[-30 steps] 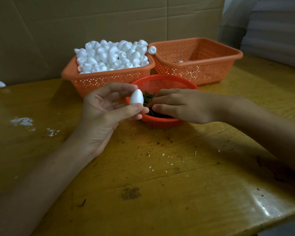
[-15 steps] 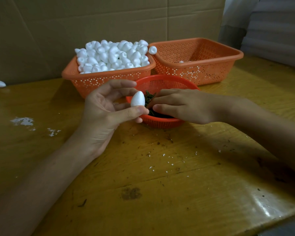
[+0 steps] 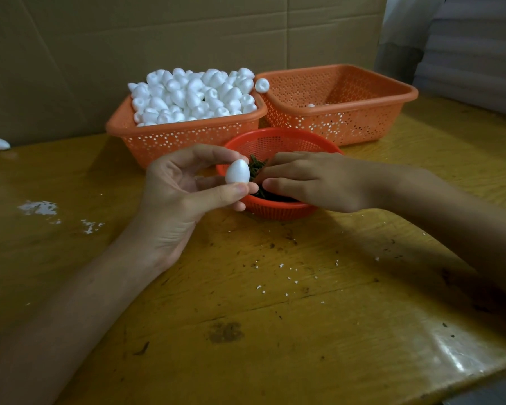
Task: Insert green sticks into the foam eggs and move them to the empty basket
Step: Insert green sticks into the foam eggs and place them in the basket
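Observation:
My left hand (image 3: pixel 184 194) pinches a white foam egg (image 3: pixel 237 171) between thumb and fingertips, held upright just left of the round red basket (image 3: pixel 278 141). That basket holds dark green sticks (image 3: pixel 257 168). My right hand (image 3: pixel 313 182) reaches into it, palm down, fingertips among the sticks; whether it holds one is hidden. Behind on the left, an orange basket (image 3: pixel 187 135) is heaped with foam eggs (image 3: pixel 193 95). The orange basket (image 3: pixel 386 92) on the right is nearly empty, with a few eggs (image 3: pixel 311 105) showing at its bottom.
One loose egg (image 3: pixel 262 84) sits on the rims between the two orange baskets, another loose egg (image 3: pixel 0 143) lies at the far left by the cardboard wall (image 3: pixel 158 33). Foam crumbs (image 3: pixel 38 207) are scattered on the yellow wooden table (image 3: pixel 275 317).
My left hand has turned the egg slightly and moved it a little right and down toward the red basket. My right hand stays in the sticks.

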